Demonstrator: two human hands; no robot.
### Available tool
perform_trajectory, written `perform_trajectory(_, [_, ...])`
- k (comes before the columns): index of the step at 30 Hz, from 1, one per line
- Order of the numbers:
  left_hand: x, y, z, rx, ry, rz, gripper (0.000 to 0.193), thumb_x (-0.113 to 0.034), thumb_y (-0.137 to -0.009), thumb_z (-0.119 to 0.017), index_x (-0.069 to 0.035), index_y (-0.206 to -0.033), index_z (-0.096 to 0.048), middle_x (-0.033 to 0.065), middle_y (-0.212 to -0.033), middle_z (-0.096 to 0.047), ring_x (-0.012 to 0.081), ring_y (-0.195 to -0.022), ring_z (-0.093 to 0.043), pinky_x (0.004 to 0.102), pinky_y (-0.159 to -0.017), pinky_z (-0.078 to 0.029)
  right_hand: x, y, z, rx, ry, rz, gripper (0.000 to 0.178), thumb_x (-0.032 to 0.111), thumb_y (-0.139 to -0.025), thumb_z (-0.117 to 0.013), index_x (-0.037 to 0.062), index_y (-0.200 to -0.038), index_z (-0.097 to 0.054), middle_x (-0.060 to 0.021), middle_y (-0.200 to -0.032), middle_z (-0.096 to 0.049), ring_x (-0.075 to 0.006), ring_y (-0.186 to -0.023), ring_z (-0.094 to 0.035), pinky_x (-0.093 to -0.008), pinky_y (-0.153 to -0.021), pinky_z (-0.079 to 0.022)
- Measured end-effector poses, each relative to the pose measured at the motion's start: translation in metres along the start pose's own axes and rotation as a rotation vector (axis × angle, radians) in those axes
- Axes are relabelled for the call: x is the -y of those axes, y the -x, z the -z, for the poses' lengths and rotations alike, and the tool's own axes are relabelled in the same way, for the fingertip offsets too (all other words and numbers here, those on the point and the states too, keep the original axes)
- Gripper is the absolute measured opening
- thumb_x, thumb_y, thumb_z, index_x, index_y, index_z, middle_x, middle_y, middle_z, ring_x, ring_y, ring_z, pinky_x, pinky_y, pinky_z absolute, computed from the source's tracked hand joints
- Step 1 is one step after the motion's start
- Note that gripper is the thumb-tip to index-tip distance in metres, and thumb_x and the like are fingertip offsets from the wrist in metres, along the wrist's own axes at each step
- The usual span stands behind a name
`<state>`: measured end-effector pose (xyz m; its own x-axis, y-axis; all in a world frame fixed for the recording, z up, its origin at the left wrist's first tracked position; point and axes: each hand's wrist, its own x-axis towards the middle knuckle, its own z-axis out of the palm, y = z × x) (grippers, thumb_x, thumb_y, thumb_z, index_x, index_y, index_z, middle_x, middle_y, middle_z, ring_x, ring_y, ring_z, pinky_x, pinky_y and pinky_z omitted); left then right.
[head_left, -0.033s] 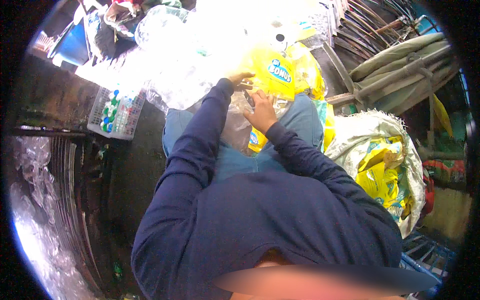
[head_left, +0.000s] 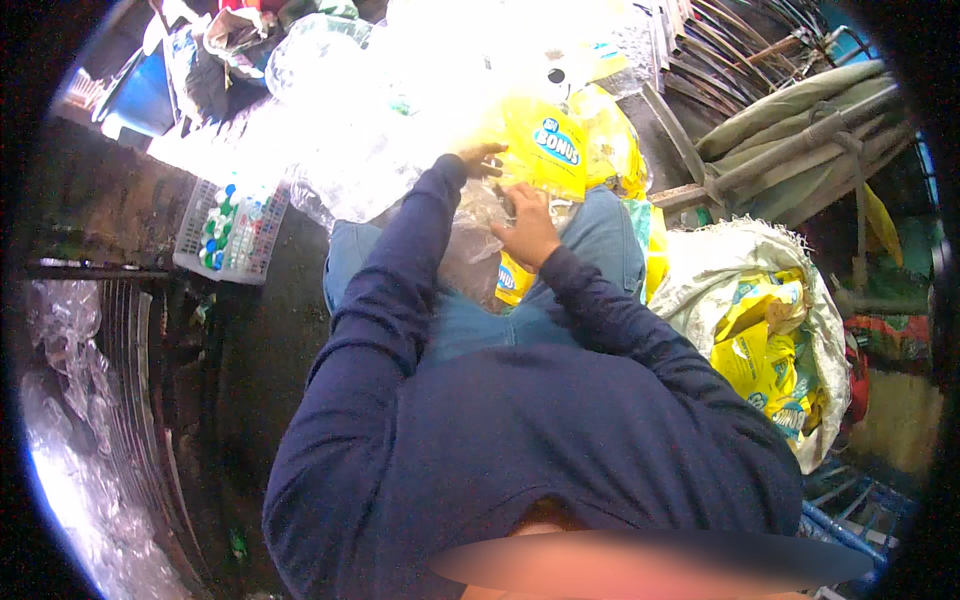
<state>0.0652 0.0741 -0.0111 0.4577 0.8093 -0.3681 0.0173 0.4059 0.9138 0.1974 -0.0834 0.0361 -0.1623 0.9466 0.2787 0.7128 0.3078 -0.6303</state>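
My left hand [head_left: 480, 158] reaches forward, thumb and fingers apart, beside the left edge of a yellow printed plastic bag [head_left: 540, 145]. Strong glare washes out part of that hand. Below and to its right, my right hand [head_left: 530, 222] has its fingers bent at crumpled clear plastic film [head_left: 478, 240], which lies between my thighs. Its fingertips are partly hidden among the film and a small dark patch. A smaller yellow printed piece [head_left: 513, 280] shows in my lap under the film.
On the right, a white woven sack [head_left: 690, 270] holds yellow wrappers [head_left: 750, 360]. A grey plastic basket [head_left: 268, 262] with green, blue and white caps stands left. Ahead lies brightly lit clear plastic [head_left: 345, 185]. A metal frame [head_left: 750, 180] and thin strips stand at far right.
My right hand has shifted slightly right and down, and its fingers look a little more spread. The left hand stays almost in place. The whole view has moved slightly.
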Motion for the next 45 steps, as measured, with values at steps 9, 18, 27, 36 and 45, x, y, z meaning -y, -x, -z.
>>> perform_trajectory(9, [-0.258,0.120,0.214,-0.279,-1.426,-0.316,0.029,-0.029,-0.084,-0.058,-0.003,-0.096,-0.067,0.0090,-0.080,-0.067,0.0141,-0.064,-0.064,0.0280,-0.059,-0.052,-0.045,-0.011,0.143,-0.368,-0.229,-0.065,0.030,0.001,-0.075,-0.060,0.0021,-0.105,-0.059,-0.0114,-0.110,-0.059,-0.0212,-0.108,-0.055,-0.0307,-0.093,-0.041])
perform_trajectory(18, [-0.146,0.420,0.216,-0.963,-0.811,-0.099,0.025,-0.018,-0.086,-0.059,-0.001,-0.104,-0.061,0.0120,-0.086,-0.065,0.0152,-0.067,-0.063,0.0282,-0.060,-0.054,0.040,-0.081,0.116,-0.162,-0.256,0.285,0.055,0.009,-0.074,-0.064,0.0028,-0.126,-0.048,-0.0189,-0.142,-0.032,-0.0350,-0.123,-0.042,-0.0395,-0.099,-0.039])
perform_trajectory(27, [0.014,0.246,0.104,-1.171,0.114,-0.475,0.029,-0.023,-0.091,-0.055,0.006,-0.089,-0.057,0.0128,-0.066,-0.060,0.0212,-0.049,-0.059,0.0314,-0.043,-0.050,-0.030,-0.086,0.003,-0.101,-0.131,0.203,0.047,0.014,-0.069,-0.065,-0.0014,-0.112,-0.055,-0.0227,-0.134,-0.041,-0.0338,-0.117,-0.047,-0.0385,-0.098,-0.038])
perform_trajectory(36, [0.098,0.132,0.160,-1.304,-1.160,0.026,0.030,-0.039,-0.088,-0.049,-0.012,-0.089,-0.063,0.0088,-0.069,-0.062,0.0226,-0.060,-0.059,0.0396,-0.054,-0.047,-0.131,-0.013,-0.016,-0.325,-0.610,-0.040,0.012,0.006,-0.078,-0.057,0.0006,-0.089,-0.061,-0.0095,-0.080,-0.060,-0.0228,-0.072,-0.060,-0.0327,-0.066,-0.050])
perform_trajectory(45, [0.105,0.135,0.197,-1.110,-0.256,-0.103,0.045,-0.045,-0.091,-0.050,-0.001,-0.100,-0.059,0.0090,-0.079,-0.061,0.0211,-0.064,-0.058,0.0349,-0.059,-0.047,-0.105,-0.013,-0.046,0.705,-0.514,-0.556,0.026,0.018,-0.085,-0.046,-0.0036,-0.096,-0.057,-0.0137,-0.069,-0.063,-0.0215,-0.055,-0.064,-0.0368,-0.047,-0.054])
